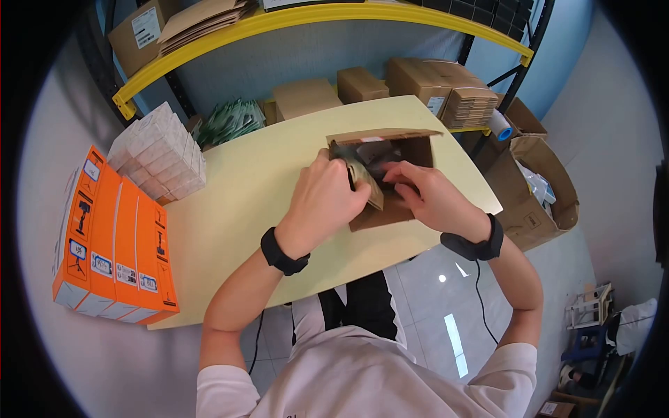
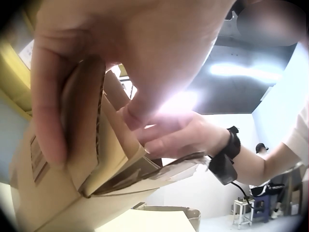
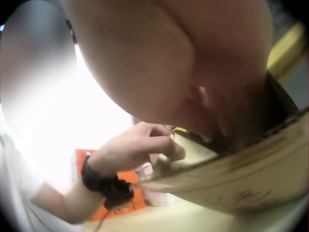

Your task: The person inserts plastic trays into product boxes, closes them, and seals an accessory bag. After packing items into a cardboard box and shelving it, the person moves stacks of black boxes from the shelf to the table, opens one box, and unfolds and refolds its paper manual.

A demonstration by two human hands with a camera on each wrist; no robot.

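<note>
An open cardboard box (image 1: pixel 382 217) stands on the table, with dark grey, plastic-looking contents (image 1: pixel 376 152) inside. My left hand (image 1: pixel 324 198) grips the box's left flap (image 1: pixel 371 189); in the left wrist view the fingers lie on the outer side of the cardboard (image 2: pixel 84 128) and the thumb on the inner side. My right hand (image 1: pixel 435 198) reaches in over the opposite wall, fingers bent and blurred close to the contents. In the right wrist view its fingertips are hidden behind the box wall (image 3: pixel 241 181), and I cannot tell whether they hold anything.
Orange boxes (image 1: pixel 115 251) and stacked white boxes (image 1: pixel 159 153) line the left of the pale yellow table (image 1: pixel 244 202). Green-white packets (image 1: pixel 233 120) and cartons (image 1: pixel 306 96) sit behind it, under a yellow shelf beam (image 1: pixel 334 14). A large open carton (image 1: pixel 533 209) stands right.
</note>
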